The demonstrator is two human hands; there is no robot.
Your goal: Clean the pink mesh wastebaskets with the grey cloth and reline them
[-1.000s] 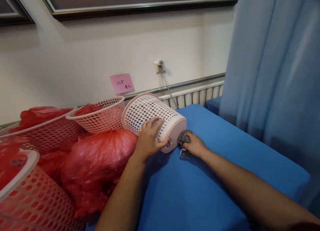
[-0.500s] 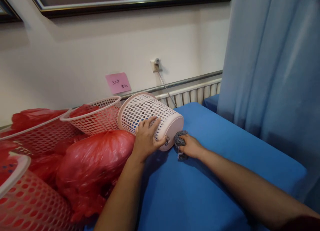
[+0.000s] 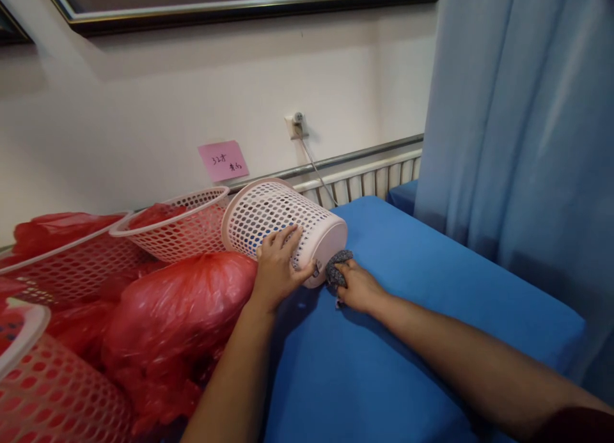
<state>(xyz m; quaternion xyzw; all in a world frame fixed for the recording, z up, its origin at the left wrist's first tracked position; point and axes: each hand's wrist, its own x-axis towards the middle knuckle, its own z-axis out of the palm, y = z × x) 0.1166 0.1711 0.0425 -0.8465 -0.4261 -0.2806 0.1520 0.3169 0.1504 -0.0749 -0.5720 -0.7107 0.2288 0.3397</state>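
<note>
A pale pink perforated plastic basket point(image 3: 281, 206) lies on its side on a blue-covered table, its solid base facing right. My left hand point(image 3: 281, 264) grips it near the base, fingers spread over the holed wall and thumb at the base's edge. In my right hand point(image 3: 357, 286) is a bunched, dark grey speckled cloth point(image 3: 339, 268), pressed against the lower part of the base. The thumb's contact is partly hidden by a small dark mark or object on the base.
Red plastic bags point(image 3: 177, 309) and more pink baskets point(image 3: 192, 229) crowd the left. The blue tabletop point(image 3: 384, 366) stretches right toward a blue curtain point(image 3: 508, 123). Behind are a radiator point(image 3: 369, 181), a plugged-in cord point(image 3: 314, 165) and a pink note point(image 3: 224, 160).
My right hand has moved slightly left with the cloth, closer in against the basket's base. My left hand keeps its place on the basket. The view has shifted a little.
</note>
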